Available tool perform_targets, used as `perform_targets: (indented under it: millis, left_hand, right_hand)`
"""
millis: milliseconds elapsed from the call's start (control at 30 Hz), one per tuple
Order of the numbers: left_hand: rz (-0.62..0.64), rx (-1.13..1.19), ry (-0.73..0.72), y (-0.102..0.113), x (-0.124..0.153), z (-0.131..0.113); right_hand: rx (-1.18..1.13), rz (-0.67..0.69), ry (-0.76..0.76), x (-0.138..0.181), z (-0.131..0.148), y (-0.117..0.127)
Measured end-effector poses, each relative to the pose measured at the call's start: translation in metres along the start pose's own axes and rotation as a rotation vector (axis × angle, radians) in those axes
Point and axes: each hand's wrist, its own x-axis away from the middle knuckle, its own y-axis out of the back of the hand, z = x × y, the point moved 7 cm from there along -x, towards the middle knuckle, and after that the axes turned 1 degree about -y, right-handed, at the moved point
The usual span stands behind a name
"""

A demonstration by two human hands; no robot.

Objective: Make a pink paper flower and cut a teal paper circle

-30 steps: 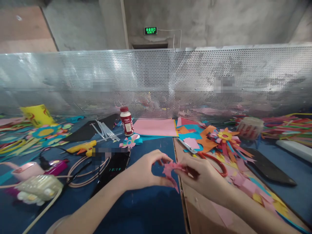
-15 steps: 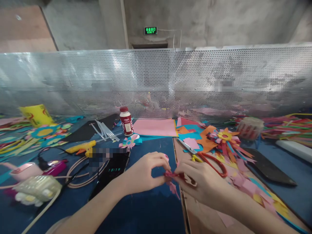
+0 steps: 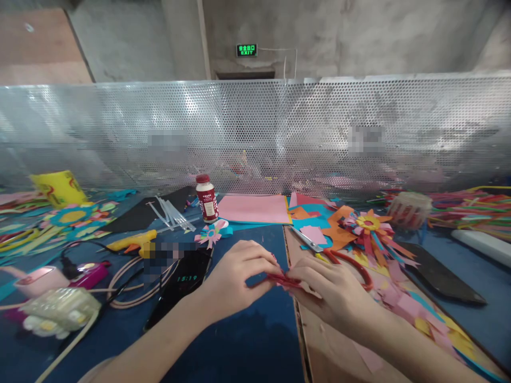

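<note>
Pinched between the fingertips of both hands is a small piece of pink paper [image 3: 284, 279], partly hidden by the fingers. My left hand [image 3: 243, 271] grips its left end, closed on it with thumb and fingers. From the other side my right hand [image 3: 331, 282] is closed on the right end. The paper is held just above the table, near the seam between blue surface and brown board. Scissors [image 3: 351, 260] with red handles lie just beyond my right hand. A pink and blue paper flower [image 3: 211, 233] rests beyond my left hand.
A phone [image 3: 181, 279] and a yellow glue gun [image 3: 133, 243] with cables lie left. Behind stand a red-capped bottle [image 3: 206, 199] and a pink paper stack [image 3: 253, 208]. To the right are a layered paper flower [image 3: 369, 223], paper scraps and a dark flat device [image 3: 443, 274].
The pink paper's dangling end no longer hangs below my fingers; the paper now lies flatter between them. My fingers have shifted slightly and both hands remain on it.
</note>
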Motion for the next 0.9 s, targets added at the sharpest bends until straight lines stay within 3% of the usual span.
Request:
perform_targets:
  millis: [200,533,900]
  left_hand:
    - [0.065,-0.041,-0.003,-0.009,0.003,0.0]
    - [-0.023,0.07,0.049,0.001,0.0,0.004]
    - [0.008,0.132,0.029,0.0,0.001,0.001]
  right_hand:
    - [0.038,0.018,0.039,-0.001,0.005,-0.001]
    - [-0.376,0.031,-0.213,-0.009,-0.003,0.013]
    - [-0.426,0.035,-0.345,-0.005,-0.008,0.002]
